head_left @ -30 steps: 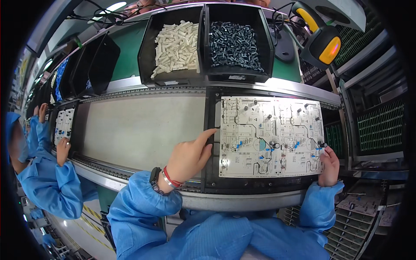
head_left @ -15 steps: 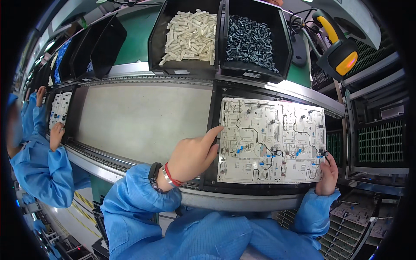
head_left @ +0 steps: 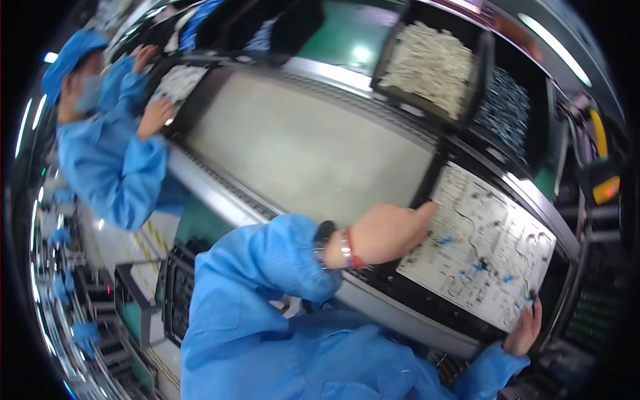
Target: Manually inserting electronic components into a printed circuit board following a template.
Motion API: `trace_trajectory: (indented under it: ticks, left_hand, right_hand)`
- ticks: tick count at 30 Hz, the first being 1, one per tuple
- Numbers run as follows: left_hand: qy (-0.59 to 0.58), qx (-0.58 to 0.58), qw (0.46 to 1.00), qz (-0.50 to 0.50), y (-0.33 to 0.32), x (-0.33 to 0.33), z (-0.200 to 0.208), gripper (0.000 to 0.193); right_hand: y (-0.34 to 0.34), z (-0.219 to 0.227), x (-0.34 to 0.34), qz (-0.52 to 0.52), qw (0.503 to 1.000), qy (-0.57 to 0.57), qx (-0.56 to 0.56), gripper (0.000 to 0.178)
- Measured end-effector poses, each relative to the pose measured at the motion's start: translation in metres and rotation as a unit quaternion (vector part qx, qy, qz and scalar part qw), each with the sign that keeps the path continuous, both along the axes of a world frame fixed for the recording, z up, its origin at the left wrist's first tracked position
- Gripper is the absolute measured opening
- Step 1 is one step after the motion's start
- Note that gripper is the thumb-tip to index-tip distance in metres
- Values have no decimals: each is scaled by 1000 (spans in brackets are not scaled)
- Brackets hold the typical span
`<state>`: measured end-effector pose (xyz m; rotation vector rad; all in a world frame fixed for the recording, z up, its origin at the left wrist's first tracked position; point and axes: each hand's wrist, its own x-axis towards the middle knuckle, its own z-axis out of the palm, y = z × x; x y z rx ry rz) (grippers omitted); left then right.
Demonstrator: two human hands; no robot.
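Observation:
A white circuit board (head_left: 490, 241), carrying small black and blue components, lies on a dark fixture (head_left: 385, 272) at the right of the line. At the board's left edge is my left hand (head_left: 387, 233), its fingers blurred and the index finger pressed to the edge. My right hand (head_left: 524, 331) grips the near right corner, fingers curled against the rim. Part of each hand's grip is hidden beneath or behind the board.
Beyond the line stand a black bin (head_left: 408, 102) of white connector-like pieces and another with small dark parts (head_left: 508, 110). A yellow-and-black scanner (head_left: 603, 180) is at far right. Metal rails flank a pale surface (head_left: 307, 150). At left, a co-worker (head_left: 110, 163) handles another board (head_left: 179, 83).
The whole view has swung leftward and tilted, so the scene sits rotated and further right, with more of the co-worker showing. Both my hands stay at the same board edges.

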<state>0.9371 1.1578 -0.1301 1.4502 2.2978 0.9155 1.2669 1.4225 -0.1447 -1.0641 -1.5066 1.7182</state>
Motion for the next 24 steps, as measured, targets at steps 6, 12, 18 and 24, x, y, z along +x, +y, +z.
trace_trajectory:
  ticks: [6,12,18,24]
  left_hand:
    - [21,-34,999,12,6,-1,-6,37]
    - [29,10,997,68,-4,-4,17,32]
    - [44,118,992,8,9,-1,23,24]
    - [-10,73,997,5,15,7,37,24]
  right_hand:
    - [5,0,3,4,1000,3,2,46]
    - [-27,15,-28,0,996,-17,84,38]
    - [-40,38,-34,83,798,-373,465,43]
    - [-53,48,-54,113,732,-479,472,55]
